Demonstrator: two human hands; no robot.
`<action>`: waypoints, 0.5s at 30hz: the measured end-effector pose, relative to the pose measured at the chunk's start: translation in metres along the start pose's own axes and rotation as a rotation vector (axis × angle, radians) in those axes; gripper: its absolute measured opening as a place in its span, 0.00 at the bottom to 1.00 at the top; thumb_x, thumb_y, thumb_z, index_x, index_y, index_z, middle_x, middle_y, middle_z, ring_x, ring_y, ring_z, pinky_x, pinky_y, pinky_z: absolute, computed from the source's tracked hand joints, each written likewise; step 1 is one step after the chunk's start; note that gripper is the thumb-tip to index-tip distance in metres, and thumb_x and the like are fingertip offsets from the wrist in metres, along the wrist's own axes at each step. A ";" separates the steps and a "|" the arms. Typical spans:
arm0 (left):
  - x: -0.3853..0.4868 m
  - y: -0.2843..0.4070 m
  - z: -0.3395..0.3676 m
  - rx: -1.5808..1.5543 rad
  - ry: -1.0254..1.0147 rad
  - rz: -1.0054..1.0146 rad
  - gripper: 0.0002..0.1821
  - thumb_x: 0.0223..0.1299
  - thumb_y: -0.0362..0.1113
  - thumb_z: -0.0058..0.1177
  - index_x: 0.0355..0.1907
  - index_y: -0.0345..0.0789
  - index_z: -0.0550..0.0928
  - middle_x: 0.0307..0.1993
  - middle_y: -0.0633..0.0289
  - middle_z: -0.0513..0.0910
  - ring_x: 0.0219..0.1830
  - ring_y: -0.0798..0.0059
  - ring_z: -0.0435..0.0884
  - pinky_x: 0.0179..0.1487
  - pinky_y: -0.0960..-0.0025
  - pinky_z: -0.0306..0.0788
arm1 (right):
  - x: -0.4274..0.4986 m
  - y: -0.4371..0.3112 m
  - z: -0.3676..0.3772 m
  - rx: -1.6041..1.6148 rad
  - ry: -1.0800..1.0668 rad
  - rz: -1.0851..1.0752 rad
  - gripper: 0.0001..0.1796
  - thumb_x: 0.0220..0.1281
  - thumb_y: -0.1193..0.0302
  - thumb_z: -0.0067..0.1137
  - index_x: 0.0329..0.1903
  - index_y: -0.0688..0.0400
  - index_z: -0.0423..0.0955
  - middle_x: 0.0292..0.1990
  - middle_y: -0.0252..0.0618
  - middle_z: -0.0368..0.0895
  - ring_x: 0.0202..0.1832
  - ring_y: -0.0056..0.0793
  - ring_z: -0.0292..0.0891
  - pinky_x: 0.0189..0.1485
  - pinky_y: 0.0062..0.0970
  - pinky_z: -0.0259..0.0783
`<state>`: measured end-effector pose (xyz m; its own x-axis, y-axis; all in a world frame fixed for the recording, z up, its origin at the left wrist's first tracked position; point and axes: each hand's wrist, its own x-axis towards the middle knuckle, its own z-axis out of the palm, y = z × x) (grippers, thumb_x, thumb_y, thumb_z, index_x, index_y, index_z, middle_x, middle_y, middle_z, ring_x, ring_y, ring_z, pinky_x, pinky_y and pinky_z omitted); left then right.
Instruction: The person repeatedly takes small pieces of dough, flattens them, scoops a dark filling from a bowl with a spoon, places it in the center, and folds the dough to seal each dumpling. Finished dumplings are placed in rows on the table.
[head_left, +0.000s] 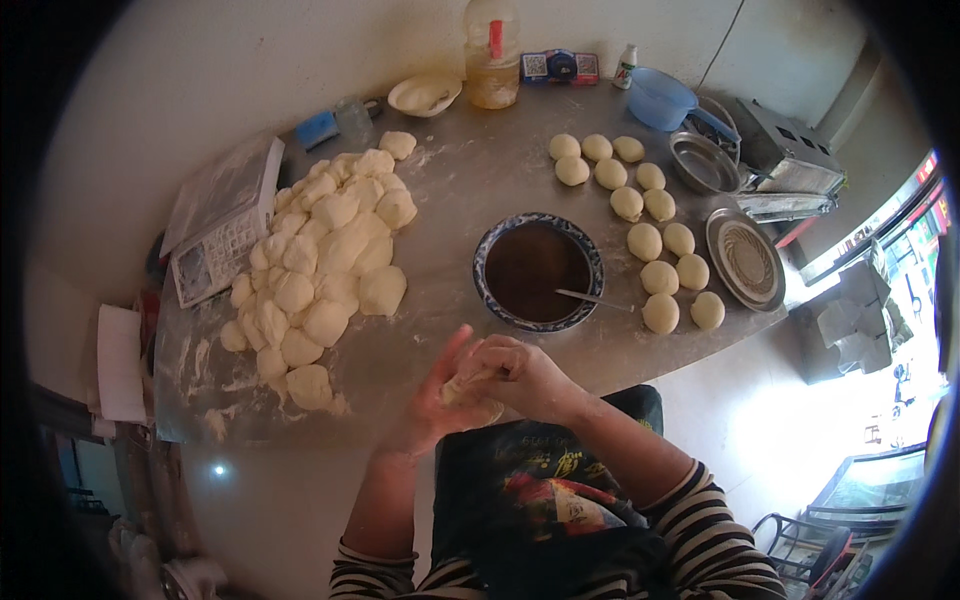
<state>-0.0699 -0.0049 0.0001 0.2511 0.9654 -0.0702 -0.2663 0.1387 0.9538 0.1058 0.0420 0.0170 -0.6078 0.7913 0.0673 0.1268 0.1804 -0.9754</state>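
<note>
My left hand (439, 409) cradles a piece of dough (480, 409) just off the near edge of the metal table. Over it, my right hand (521, 379) pinches the dough with bent fingers, which cover most of the piece. Beyond my hands stands a blue-and-white bowl (480, 259) of dark brown filling or liquid, a metal spoon (592, 298) leaning on its rim. To the left lies a heap of cut dough pieces (337, 255). Several round dough balls (660, 277) sit in a curving double row to the right.
A floury digital scale (225, 210) stands at the left. Along the wall are a cream bowl (425, 96), a plastic oil jug (493, 67), a small white bottle (625, 67) and a blue plastic ladle (661, 97). A metal plate (746, 259) lies at the table's right edge.
</note>
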 end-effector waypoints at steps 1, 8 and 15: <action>0.001 0.003 0.000 0.193 -0.046 0.082 0.25 0.58 0.29 0.54 0.60 0.35 0.72 0.52 0.61 0.78 0.52 0.72 0.76 0.56 0.69 0.69 | 0.000 -0.001 0.000 -0.018 -0.036 -0.027 0.08 0.55 0.74 0.62 0.39 0.57 0.81 0.41 0.39 0.75 0.42 0.34 0.75 0.47 0.28 0.72; 0.009 0.010 0.001 0.655 -0.158 -0.134 0.16 0.67 0.44 0.52 0.48 0.35 0.78 0.40 0.56 0.82 0.38 0.68 0.83 0.43 0.65 0.74 | 0.012 -0.001 -0.013 -0.294 0.262 -0.145 0.09 0.50 0.81 0.59 0.36 0.59 0.80 0.39 0.39 0.77 0.43 0.37 0.75 0.48 0.29 0.72; 0.006 -0.013 0.008 -0.609 -0.281 -0.203 0.21 0.65 0.37 0.54 0.59 0.37 0.71 0.45 0.51 0.80 0.46 0.61 0.83 0.47 0.59 0.79 | 0.020 0.001 -0.048 -0.293 0.559 0.014 0.17 0.58 0.82 0.56 0.50 0.59 0.76 0.48 0.44 0.76 0.45 0.29 0.77 0.49 0.23 0.72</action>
<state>-0.0574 -0.0022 -0.0101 0.5605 0.8249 -0.0734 -0.6421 0.4888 0.5906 0.1320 0.0861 0.0274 -0.1130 0.9662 0.2318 0.3892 0.2576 -0.8844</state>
